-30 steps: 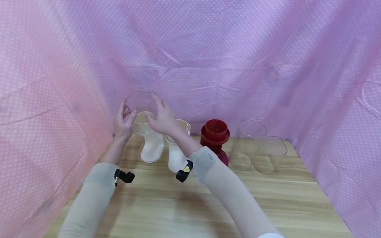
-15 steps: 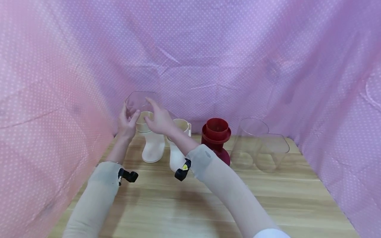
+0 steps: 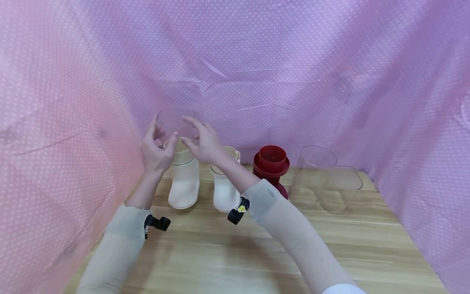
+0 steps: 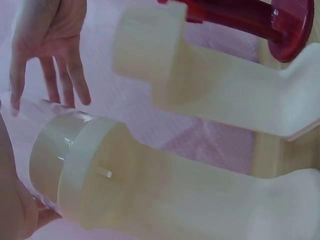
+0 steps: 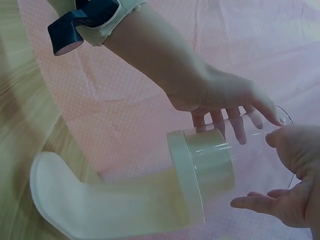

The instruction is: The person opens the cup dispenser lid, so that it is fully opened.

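Observation:
My left hand (image 3: 158, 153) grips the side of a clear plastic container (image 3: 176, 122), thumb on the near side and fingers round the far side. The container's lower end is around the cream collar (image 5: 210, 157) of a white boot-shaped stand (image 3: 184, 190), which stands upright with its toe towards me. Across from it, my right hand (image 3: 207, 143) is spread, fingers straight beside the container. In the right wrist view, the right hand (image 5: 295, 175) overlaps the container's upper end with its fingers extended. The left wrist view shows the collar (image 4: 92, 165) inside the clear wall.
A second white boot-shaped stand (image 3: 225, 192) is just right of the first, partly behind my right forearm. Further right come a red stand (image 3: 271, 163) and two clear containers (image 3: 312, 175) on the wooden table (image 3: 205, 253). Pink dotted cloth (image 3: 271, 61) hangs close behind and at both sides.
The first white stand has turned, its toe swinging to the left. The left hand keeps its grip on the container; the right hand has shifted slightly right. The other stands and containers stay put.

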Tool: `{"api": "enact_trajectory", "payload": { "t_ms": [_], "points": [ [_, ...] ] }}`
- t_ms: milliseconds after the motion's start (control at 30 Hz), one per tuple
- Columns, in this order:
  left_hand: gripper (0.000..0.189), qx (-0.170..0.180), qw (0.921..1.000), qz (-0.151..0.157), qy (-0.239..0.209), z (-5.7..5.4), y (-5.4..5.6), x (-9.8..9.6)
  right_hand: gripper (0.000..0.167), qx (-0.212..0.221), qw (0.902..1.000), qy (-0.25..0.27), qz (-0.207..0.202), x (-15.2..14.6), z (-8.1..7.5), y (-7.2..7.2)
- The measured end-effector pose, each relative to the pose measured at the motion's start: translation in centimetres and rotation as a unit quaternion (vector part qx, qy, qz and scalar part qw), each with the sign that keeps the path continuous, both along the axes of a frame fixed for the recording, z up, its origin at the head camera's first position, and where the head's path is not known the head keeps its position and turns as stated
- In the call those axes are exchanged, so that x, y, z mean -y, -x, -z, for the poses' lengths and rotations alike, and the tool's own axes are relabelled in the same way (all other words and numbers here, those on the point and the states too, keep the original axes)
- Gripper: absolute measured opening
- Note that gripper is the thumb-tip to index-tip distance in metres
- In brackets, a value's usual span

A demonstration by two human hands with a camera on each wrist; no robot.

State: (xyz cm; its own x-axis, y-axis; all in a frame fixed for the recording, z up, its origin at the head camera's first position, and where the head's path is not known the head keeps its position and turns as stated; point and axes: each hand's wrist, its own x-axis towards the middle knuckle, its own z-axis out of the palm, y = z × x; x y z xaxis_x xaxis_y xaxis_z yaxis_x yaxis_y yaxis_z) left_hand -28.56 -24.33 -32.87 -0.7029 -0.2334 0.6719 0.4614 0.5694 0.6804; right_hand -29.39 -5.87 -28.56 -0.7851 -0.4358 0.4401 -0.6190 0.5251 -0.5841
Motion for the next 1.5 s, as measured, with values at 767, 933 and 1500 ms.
{"api": "enact_trajectory", "payload": {
  "t_ms": [767, 933, 1500],
  "points": [
    [0.068, -0.103, 0.9913, 0.076, 0.030, -7.7, -11.1, -5.2, 0.079, -0.033, 0.9883, 0.146, -0.029, -8.0, -5.4, -9.6],
    [0.075, -0.107, 0.9849, 0.130, 0.040, -8.2, -12.8, -7.4, 0.073, -0.068, 0.9879, 0.138, -0.020, -11.5, -5.9, -11.6],
    [0.082, -0.172, 0.9534, 0.243, 0.050, -5.7, -13.6, -14.3, 0.083, -0.142, 0.9807, 0.133, 0.017, -20.2, -4.1, -15.8]
  ]
}}
